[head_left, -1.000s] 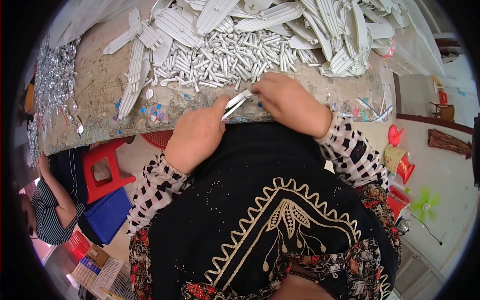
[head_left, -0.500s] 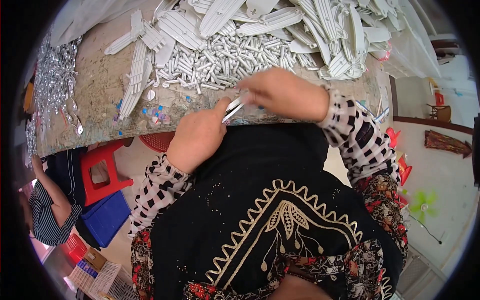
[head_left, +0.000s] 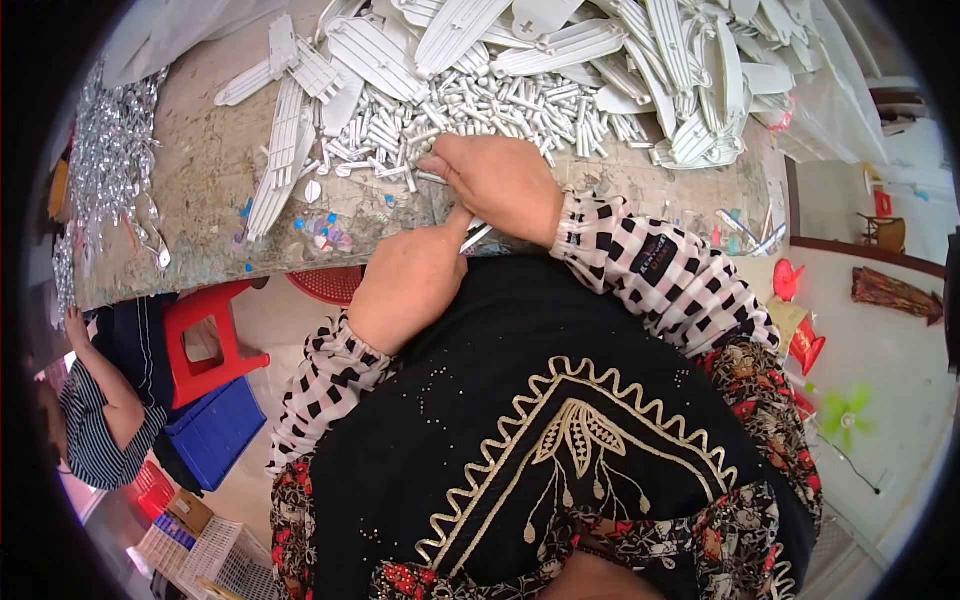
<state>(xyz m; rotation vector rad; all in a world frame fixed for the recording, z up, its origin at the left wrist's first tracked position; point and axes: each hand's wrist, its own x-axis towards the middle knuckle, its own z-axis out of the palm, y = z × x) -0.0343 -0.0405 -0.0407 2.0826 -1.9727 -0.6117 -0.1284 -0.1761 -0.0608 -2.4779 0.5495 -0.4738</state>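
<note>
My left hand [head_left: 408, 278] is closed at the table's front edge, its forefinger stretched up beneath my right hand. A slim white plastic piece [head_left: 478, 238] juts out from its fingers; most of it is hidden. My right hand [head_left: 508, 188] lies across the left fingertip and reaches to the near side of a heap of small white plastic pegs [head_left: 470, 112]. Its fingers are bent together at the pegs; whether one is between them I cannot make out. Long ribbed white plastic parts [head_left: 375, 58] are piled behind the pegs.
Silver tinsel [head_left: 112, 160] hangs over the table's left end. Blue and pink scraps [head_left: 322, 232] lie near a ribbed part [head_left: 278, 165]. On the left are a red stool [head_left: 210, 340], a blue bin [head_left: 212, 432] and another person in a striped top [head_left: 110, 420].
My right hand has moved left and slightly up, from the white piece to the edge of the peg heap. My left hand keeps its hold nearly in place.
</note>
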